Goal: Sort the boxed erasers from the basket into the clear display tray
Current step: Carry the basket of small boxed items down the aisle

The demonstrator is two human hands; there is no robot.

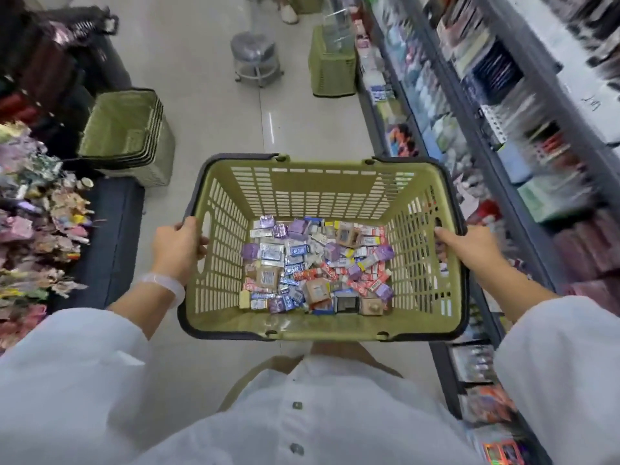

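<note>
Olive-green plastic makes up the basket (322, 327), a slatted shopping basket with a dark rim, carried level in front of the person above the tiled aisle floor (214, 95); the left hand (177, 245) curls over the left rim, fingers hooked inside the wall, and the right hand (469, 245) grips the right rim the same way, so both are occupied with carrying and neither holds an eraser. The boxed erasers (315, 263) lie in a loose mixed heap across the basket's bottom, purple, blue, red-and-white and brown packs jumbled together, reaching from its left wall to its right wall; none appears lifted out. No clear display tray can be picked out with certainty; the shelving (503, 129) along the right side is too blurred to tell. Judged from this, sorting has not begun: the whole load remains in the basket, and finding the tray, setting the basket down and moving every box across all remain.
</note>
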